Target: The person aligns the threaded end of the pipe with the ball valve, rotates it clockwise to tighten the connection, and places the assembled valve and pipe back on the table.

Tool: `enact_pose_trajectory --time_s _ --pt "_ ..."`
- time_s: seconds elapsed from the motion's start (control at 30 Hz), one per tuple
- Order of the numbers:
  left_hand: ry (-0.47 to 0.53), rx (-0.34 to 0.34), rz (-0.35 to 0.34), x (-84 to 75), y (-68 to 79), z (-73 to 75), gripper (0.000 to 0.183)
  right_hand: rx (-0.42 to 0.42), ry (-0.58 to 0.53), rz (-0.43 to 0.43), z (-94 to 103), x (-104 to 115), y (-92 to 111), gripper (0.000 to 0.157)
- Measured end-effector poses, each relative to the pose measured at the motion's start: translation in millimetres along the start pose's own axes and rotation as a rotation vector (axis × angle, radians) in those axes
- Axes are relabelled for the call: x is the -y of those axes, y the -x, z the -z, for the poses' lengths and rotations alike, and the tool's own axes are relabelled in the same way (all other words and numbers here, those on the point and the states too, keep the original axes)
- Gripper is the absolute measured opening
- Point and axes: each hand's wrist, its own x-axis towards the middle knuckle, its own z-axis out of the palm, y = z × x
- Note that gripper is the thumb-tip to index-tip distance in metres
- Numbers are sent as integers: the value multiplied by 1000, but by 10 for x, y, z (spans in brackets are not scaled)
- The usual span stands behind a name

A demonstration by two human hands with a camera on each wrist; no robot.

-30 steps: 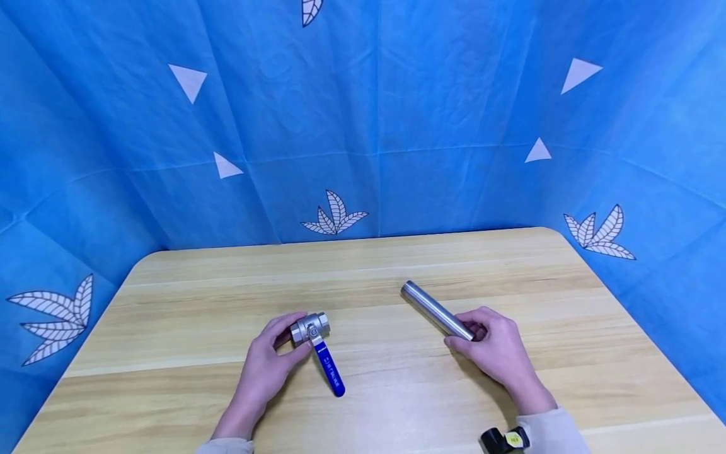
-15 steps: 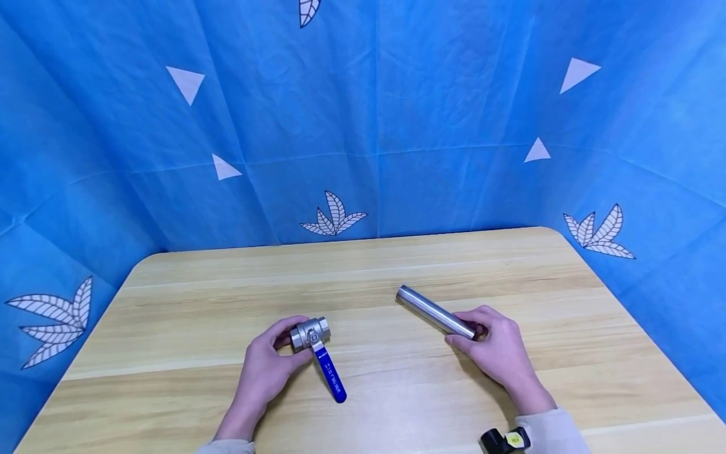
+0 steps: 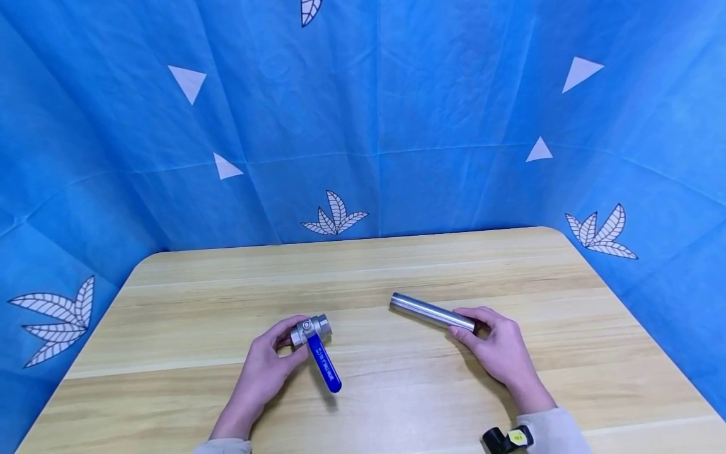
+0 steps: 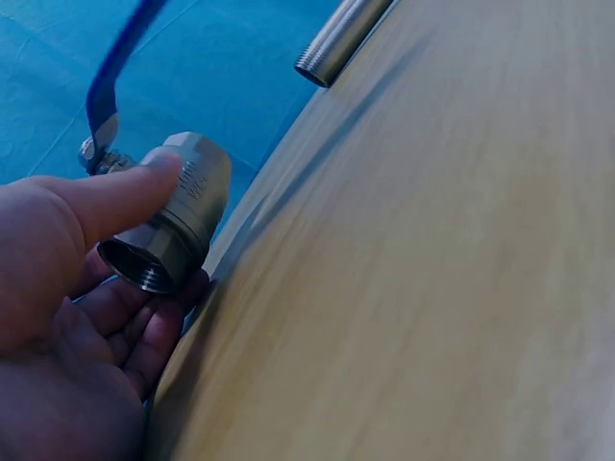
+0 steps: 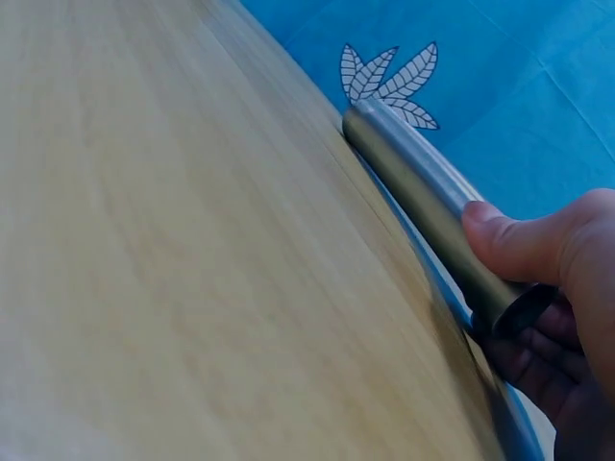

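My left hand (image 3: 265, 362) grips a steel ball valve (image 3: 319, 325) by its body, thumb on the near side and fingers curled behind and below. Its blue lever handle (image 3: 325, 364) slants toward the front right, casting a shadow on the wood. In the left wrist view the valve's threaded open end (image 4: 144, 267) faces the camera. My right hand (image 3: 499, 347) pinches a steel pipe (image 3: 428, 310) near its right end, the far end angled left toward the valve. Threads show on the pipe's far end (image 4: 315, 69) in the left wrist view. Valve and pipe are well apart.
Both hands work over a light wooden table (image 3: 363, 271) with rounded far corners. Behind and beside it hangs a blue cloth (image 3: 431, 113) with white leaves and triangles. A small black device with a yellow label (image 3: 507, 439) is strapped at the right sleeve.
The pipe's far end has swung left and toward the person, so it lies flatter across the view. The valve has tipped slightly, its lever rising off the wood. Both grips stay the same.
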Motion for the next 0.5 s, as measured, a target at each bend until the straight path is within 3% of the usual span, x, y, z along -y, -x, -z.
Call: enact_pose_trajectory --time_s 0.17,0.5 --pt "-4 9 -1 12 5 -9 52 42 -60 -46 -11 4 -4 30" --pt "29 88 -37 -5 26 -21 48 212 -372 -79 -52 97 -9 29"
